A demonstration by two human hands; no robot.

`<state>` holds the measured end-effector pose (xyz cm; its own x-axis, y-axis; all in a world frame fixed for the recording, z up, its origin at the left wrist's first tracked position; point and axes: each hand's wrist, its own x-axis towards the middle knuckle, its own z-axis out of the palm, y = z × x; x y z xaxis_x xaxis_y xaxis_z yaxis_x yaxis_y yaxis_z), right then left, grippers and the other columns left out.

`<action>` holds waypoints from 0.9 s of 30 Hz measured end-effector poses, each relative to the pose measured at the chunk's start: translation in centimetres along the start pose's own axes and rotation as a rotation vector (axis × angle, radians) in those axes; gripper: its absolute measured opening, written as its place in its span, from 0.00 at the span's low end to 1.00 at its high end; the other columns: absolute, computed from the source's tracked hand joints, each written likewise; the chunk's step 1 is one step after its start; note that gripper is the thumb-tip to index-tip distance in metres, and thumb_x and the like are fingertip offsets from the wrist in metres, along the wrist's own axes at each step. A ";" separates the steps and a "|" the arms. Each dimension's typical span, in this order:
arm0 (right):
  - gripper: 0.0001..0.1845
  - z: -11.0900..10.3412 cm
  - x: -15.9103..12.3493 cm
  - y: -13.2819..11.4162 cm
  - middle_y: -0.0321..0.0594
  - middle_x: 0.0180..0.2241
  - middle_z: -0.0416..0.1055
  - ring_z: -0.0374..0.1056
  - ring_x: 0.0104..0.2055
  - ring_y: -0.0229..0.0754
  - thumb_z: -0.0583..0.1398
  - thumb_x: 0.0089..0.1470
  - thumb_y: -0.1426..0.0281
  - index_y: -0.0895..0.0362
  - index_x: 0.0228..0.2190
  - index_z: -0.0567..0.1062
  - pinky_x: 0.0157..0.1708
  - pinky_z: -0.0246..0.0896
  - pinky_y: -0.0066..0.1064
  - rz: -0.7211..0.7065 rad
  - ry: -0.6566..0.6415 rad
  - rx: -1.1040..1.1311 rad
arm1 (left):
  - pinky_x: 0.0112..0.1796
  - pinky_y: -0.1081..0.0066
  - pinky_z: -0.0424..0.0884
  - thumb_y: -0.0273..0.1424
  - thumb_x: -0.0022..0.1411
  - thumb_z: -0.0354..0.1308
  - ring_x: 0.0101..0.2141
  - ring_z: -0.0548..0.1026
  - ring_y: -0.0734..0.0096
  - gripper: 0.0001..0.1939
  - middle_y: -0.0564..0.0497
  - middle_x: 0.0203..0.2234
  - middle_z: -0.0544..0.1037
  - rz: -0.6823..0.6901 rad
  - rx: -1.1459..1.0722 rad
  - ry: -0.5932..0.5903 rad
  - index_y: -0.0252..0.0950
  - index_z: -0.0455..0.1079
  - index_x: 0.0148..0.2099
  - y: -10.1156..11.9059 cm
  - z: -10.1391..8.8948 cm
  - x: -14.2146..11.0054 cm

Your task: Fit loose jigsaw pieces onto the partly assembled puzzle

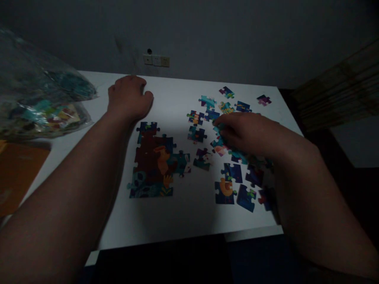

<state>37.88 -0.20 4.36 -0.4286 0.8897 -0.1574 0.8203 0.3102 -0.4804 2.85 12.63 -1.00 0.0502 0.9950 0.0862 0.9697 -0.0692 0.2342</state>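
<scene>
My right hand reaches over the loose puzzle pieces on the right, thumb and fingertips pinched together on a teal jigsaw piece that is mostly hidden. Near the back left of the table, my left hand rests on the top, fingers loosely bent and thumb apart, with nothing visible in it. Between my forearms lies a partly joined puzzle with a dark red area and an orange animal. A piece with a white rabbit juts from its right side. Another loose piece lies just right of that.
The white table stands against a grey wall with sockets. Clear plastic bags with colourful contents sit at the left, above an orange box. Several more pieces, including a purple one, spread to the right edge. A patterned curtain hangs at right.
</scene>
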 end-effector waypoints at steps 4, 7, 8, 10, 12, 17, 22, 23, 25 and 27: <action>0.05 0.4 0.0 0.9 0.43 0.37 0.84 0.78 0.42 0.55 0.72 0.67 0.60 0.45 0.43 0.87 0.45 0.70 0.45 0.008 0.052 -0.033 | 0.81 0.38 0.63 0.50 0.75 0.52 0.80 0.68 0.35 0.40 0.43 0.82 0.74 -0.003 -0.010 -0.016 0.44 0.75 0.82 -0.2 0.1 0.1; 0.07 0.2 0.1 1.2 0.42 0.37 0.85 0.79 0.45 0.57 0.73 0.65 0.60 0.44 0.44 0.89 0.48 0.74 0.48 -0.012 0.056 0.015 | 0.81 0.37 0.63 0.50 0.75 0.52 0.80 0.68 0.33 0.40 0.43 0.82 0.74 -0.003 -0.016 -0.015 0.43 0.76 0.81 -0.2 0.1 0.1; 0.07 0.1 0.1 1.3 0.43 0.38 0.85 0.80 0.46 0.58 0.73 0.64 0.61 0.44 0.45 0.89 0.50 0.74 0.49 -0.013 0.060 0.010 | 0.80 0.36 0.63 0.50 0.74 0.52 0.80 0.69 0.33 0.40 0.42 0.81 0.75 -0.001 -0.011 -0.014 0.44 0.76 0.81 -0.2 0.1 0.2; 0.10 -0.1 0.3 1.5 0.45 0.43 0.86 0.80 0.48 0.59 0.72 0.64 0.64 0.44 0.46 0.90 0.53 0.74 0.52 0.002 0.075 -0.052 | 0.79 0.35 0.65 0.51 0.73 0.53 0.79 0.70 0.31 0.41 0.41 0.81 0.76 0.004 -0.007 -0.014 0.43 0.77 0.81 -0.1 0.1 0.2; 0.14 -0.5 0.4 1.6 0.47 0.48 0.86 0.80 0.50 0.61 0.70 0.63 0.67 0.45 0.49 0.91 0.54 0.74 0.54 0.026 0.093 -0.150 | 0.80 0.33 0.64 0.51 0.73 0.53 0.79 0.69 0.28 0.42 0.39 0.81 0.75 0.007 -0.019 -0.012 0.41 0.77 0.81 -0.1 0.1 0.2; 0.18 -1.2 0.2 2.0 0.47 0.48 0.84 0.79 0.52 0.62 0.70 0.61 0.70 0.43 0.50 0.91 0.54 0.73 0.53 0.020 0.120 -0.209 | 0.81 0.33 0.62 0.52 0.71 0.53 0.80 0.68 0.27 0.44 0.40 0.83 0.72 0.001 -0.032 -0.009 0.42 0.76 0.82 -0.2 0.1 0.3; 0.15 -1.4 -0.1 2.8 0.46 0.44 0.84 0.79 0.48 0.59 0.70 0.60 0.72 0.45 0.47 0.92 0.52 0.73 0.51 0.038 0.116 -0.183 | 0.80 0.36 0.63 0.52 0.73 0.52 0.81 0.69 0.31 0.43 0.41 0.83 0.73 -0.003 0.009 -0.008 0.43 0.75 0.83 -0.2 0.1 0.3; 0.15 -1.4 -0.1 3.0 0.46 0.43 0.85 0.79 0.47 0.58 0.69 0.60 0.72 0.46 0.46 0.92 0.51 0.73 0.50 0.050 0.112 -0.193 | 0.80 0.37 0.64 0.52 0.74 0.51 0.80 0.69 0.32 0.43 0.41 0.83 0.73 -0.003 0.015 -0.004 0.42 0.75 0.83 -0.1 0.1 0.3; 0.15 -1.3 -0.1 3.3 0.45 0.42 0.86 0.79 0.45 0.56 0.68 0.61 0.72 0.46 0.46 0.92 0.50 0.72 0.49 0.082 0.093 -0.227 | 0.81 0.39 0.64 0.52 0.75 0.51 0.80 0.69 0.33 0.42 0.41 0.83 0.73 -0.013 0.021 -0.006 0.41 0.75 0.82 0.0 0.0 0.2; 0.16 -1.2 0.0 3.6 0.45 0.42 0.87 0.79 0.43 0.54 0.66 0.62 0.71 0.48 0.46 0.92 0.48 0.71 0.47 0.114 0.084 -0.271 | 0.82 0.40 0.62 0.53 0.76 0.52 0.80 0.69 0.37 0.42 0.43 0.83 0.73 -0.018 0.007 -0.011 0.40 0.74 0.83 0.1 0.0 0.1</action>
<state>41.25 1.32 3.69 -0.3046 0.9450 -0.1192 0.9372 0.2751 -0.2143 2.93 12.69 -0.93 0.0352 0.9969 0.0709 0.9720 -0.0506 0.2293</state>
